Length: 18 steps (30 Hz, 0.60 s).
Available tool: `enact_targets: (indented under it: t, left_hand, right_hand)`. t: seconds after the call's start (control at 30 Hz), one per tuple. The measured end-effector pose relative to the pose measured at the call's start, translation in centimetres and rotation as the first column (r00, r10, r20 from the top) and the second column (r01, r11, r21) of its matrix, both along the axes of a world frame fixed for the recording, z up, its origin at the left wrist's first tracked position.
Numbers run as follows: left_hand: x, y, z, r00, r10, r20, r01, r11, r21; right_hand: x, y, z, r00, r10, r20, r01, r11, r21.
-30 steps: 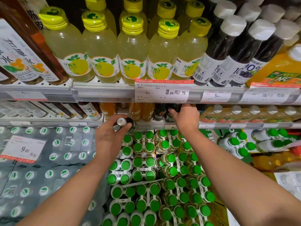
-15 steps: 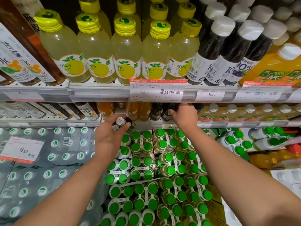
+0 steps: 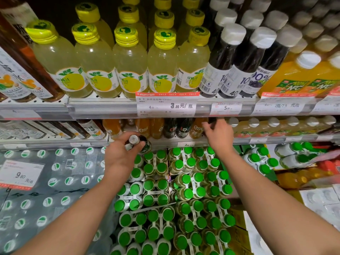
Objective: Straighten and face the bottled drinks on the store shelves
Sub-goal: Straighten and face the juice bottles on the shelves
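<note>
My left hand grips a small dark bottle with a silver cap just in front of the middle shelf's edge. On that shelf stands a row of small orange bottles and dark bottles. My right hand reaches into the same shelf to the right of the row. Its thumb and fingers curl round a dark bottle beside an orange one. The shelf lip above hides most of that bottle.
The top shelf holds yellow-capped pale juice bottles, white-capped dark bottles and orange juice bottles, with price tags along the rail. Below my arms lie packs of green-capped bottles and wrapped water packs.
My right hand has shifted right along the middle shelf, from the dark bottles in the row's centre to its right end. My left hand still holds its bottle in about the same place.
</note>
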State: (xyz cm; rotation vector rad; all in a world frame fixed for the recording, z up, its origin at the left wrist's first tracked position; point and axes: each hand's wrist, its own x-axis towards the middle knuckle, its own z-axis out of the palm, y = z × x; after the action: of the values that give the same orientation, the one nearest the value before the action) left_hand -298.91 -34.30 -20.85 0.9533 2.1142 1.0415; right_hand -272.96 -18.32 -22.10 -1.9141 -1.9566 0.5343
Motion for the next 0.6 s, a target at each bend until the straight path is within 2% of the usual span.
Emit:
enact_targets:
  t: [0.1, 0.23, 0.33, 0.53, 0.6]
  left_hand:
    - [0.3, 0.1, -0.1, 1.000, -0.014, -0.003, 0.014, 1.000, 0.005]
    - [0.7, 0.1, 0.0, 1.000, -0.014, 0.022, 0.014, 1.000, 0.008]
    - [1.2, 0.1, 0.3, 0.999, -0.020, 0.035, 0.020, 1.000, 0.008]
    - [2.9, 0.7, 0.5, 0.997, -0.023, 0.067, 0.022, 1.000, 0.018]
    - [3.7, 0.9, 0.5, 0.996, -0.027, 0.082, 0.025, 0.999, 0.022]
  right_hand:
    - [-0.3, 1.8, -0.3, 0.991, 0.066, 0.116, -0.053, 0.993, -0.109]
    - [-0.4, 3.6, -1.1, 0.999, 0.034, 0.012, -0.033, 0.997, -0.070]
    - [-0.1, 3.9, -1.2, 0.999, -0.002, 0.033, 0.004, 0.997, -0.075]
    - [1.7, 1.8, -0.3, 0.989, 0.063, 0.131, -0.069, 0.997, 0.044]
    - [2.5, 0.2, -0.1, 0.996, 0.072, 0.061, -0.079, 0.990, 0.113]
